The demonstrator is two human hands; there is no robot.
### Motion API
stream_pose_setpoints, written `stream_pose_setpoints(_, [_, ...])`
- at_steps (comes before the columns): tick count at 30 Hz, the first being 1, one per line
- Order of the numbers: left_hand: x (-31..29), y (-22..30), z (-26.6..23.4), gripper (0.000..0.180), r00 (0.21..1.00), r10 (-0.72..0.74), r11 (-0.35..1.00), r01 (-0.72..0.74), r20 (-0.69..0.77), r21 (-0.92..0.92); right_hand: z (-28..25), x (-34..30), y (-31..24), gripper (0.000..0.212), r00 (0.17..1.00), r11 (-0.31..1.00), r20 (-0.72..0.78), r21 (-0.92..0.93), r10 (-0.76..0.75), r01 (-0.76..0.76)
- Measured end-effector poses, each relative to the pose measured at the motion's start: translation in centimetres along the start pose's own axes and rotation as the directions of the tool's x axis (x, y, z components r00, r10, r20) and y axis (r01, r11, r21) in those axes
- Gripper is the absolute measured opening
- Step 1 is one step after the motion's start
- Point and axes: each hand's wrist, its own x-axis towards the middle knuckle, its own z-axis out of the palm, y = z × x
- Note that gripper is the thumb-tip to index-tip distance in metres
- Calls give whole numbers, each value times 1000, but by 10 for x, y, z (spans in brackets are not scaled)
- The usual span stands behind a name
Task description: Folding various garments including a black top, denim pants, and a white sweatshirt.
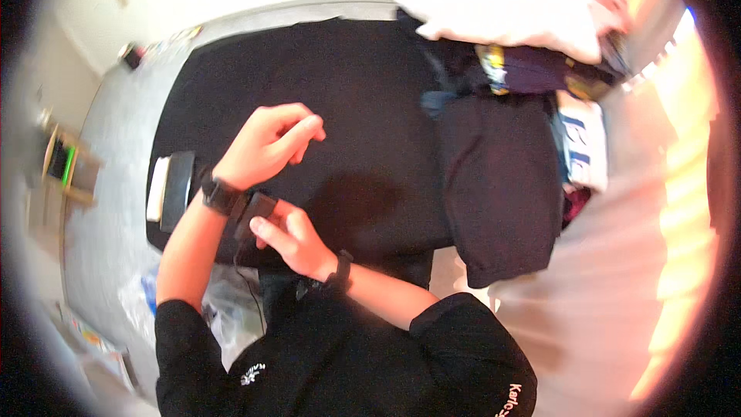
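Observation:
My left hand (266, 147) is raised over the black-covered table (370, 116), its fingers curled in with nothing showing in them. A black wristband (221, 194) circles my left wrist. My right hand (297, 239) grips a small black box-shaped device (257, 210) between thumb and fingers, close beside that wristband. What kind of device it is, I cannot tell. From near it, a thin dark cable (253, 289) runs down toward my body. Another black band (340, 269) is on my right wrist.
At the table's left edge lie a black flat item (178, 185) and a white one (158, 189). Dark folded clothing (505, 185) hangs over the right side, with a clothes pile and white fabric (509, 8) behind. A clear plastic bag (228, 316) is below the table, near my left arm.

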Motion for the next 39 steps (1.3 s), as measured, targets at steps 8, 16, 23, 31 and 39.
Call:
stream_pose_setpoints(8, [25, -21, 36, 30, 998, 58, 869, -53, -6, -493, -23, -18, -11, 29, 992, 975, -123, -218, 16, -42])
stream_pose_setpoints(16, [10, -71, 27, 29, 978, -186, 895, 208, 95, -395, -60, -105, -106, 18, 917, 637, -230, -770, -327, 34])
stream_pose_setpoints(23, [5, -104, 24, 22, 953, -288, 860, 303, 98, -411, -163, -207, -231, 23, 509, 132, -363, -891, -781, -434])
stream_pose_setpoints(31, [-5, -114, 31, 22, 971, -224, 913, 237, 78, -333, -268, -204, -287, 47, 617, -302, -433, -599, -657, -742])
stream_pose_setpoints(39, [-6, -107, 29, 22, 977, -200, 904, 211, 70, -371, -309, -202, -304, 40, 443, -39, -535, -606, -720, -795])
